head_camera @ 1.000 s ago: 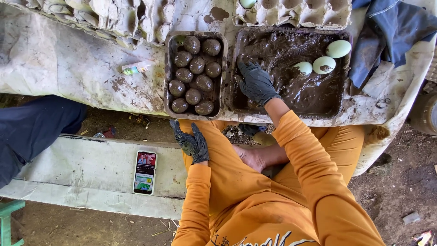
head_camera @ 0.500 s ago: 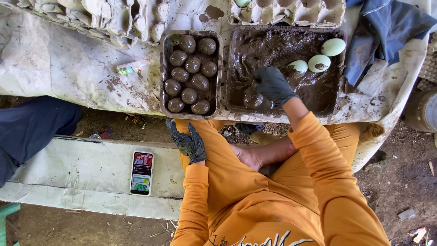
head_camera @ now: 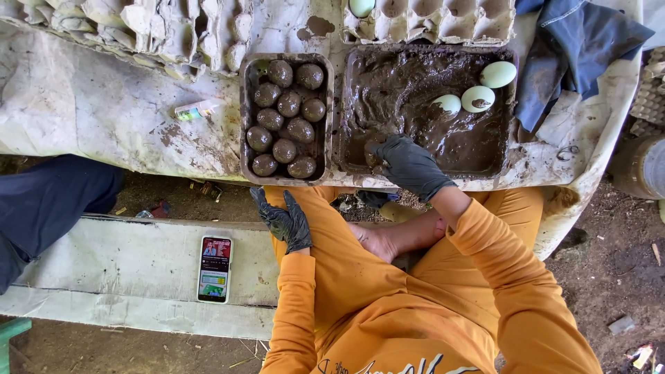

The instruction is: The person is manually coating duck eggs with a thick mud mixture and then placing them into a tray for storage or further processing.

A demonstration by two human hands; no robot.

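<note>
A lit phone lies on the pale bench; blue cloth drapes the table's right edge

An outdoor, dirt-floored egg-coating workplace: mud-filled tray, tray of mud-covered eggs, cardboard egg cartons.

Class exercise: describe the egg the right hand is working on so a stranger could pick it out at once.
Find the right-hand tray of dark mud on the table. At its near left corner, the gloved right hand rests on a mud-coated egg. Unlike the three pale eggs opposite, it is fully brown.
</note>
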